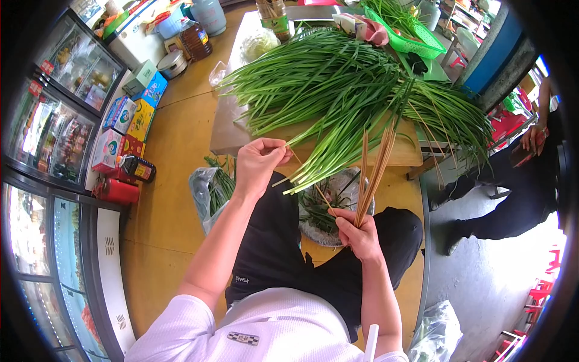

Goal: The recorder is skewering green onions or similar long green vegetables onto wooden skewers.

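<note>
My left hand pinches thumb against fingers at the upper end of a thin single skewer. Whether a stalk is also between those fingertips is hard to tell. In my right hand is an upright bundle of bamboo skewers, and its thumb and forefinger grip the single skewer's lower end. Part of that skewer is hidden by pale stalk ends. A large heap of green garlic chives lies before me, its leaves spread to the left and some stalk ends hanging toward my lap.
The chives rest on a wooden board over a metal table. Below stands a lined basin of trimmings, beside a plastic bag of greens. A green basket is at back right; another person is at right.
</note>
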